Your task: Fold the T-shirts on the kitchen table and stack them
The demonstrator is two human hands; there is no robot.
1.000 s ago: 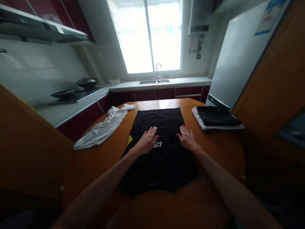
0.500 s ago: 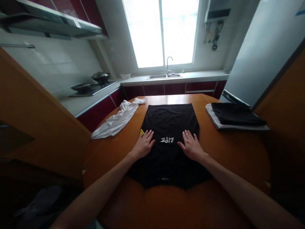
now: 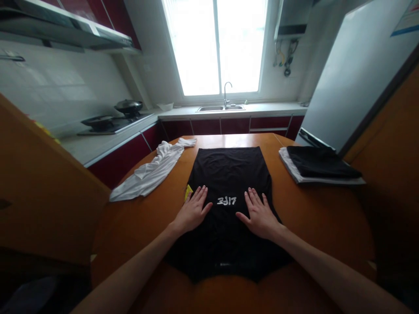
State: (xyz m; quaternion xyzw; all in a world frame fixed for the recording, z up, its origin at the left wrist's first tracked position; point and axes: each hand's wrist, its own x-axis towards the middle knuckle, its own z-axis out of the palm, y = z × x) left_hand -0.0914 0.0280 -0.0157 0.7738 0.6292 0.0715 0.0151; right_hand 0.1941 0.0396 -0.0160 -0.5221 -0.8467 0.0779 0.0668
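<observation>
A black garment (image 3: pixel 229 174) with white lettering lies spread flat on the round wooden table (image 3: pixel 314 218). My left hand (image 3: pixel 192 210) rests palm down on its left part, fingers spread. Flat on the cloth to the right of the lettering lies my right hand (image 3: pixel 258 213), fingers apart too. Neither hand holds anything. A small yellow tag (image 3: pixel 188 192) shows at the garment's left edge, just beyond my left fingertips.
A crumpled white garment (image 3: pixel 152 170) lies on the table's left. A folded stack, black on white (image 3: pixel 319 163), sits at the right. Behind are a counter with a stove (image 3: pixel 109 122), a sink (image 3: pixel 221 107) under the window and a fridge (image 3: pixel 353 78).
Both hands have slid toward me along the black garment and a little apart, uncovering the white lettering. The camera view has shifted slightly.
</observation>
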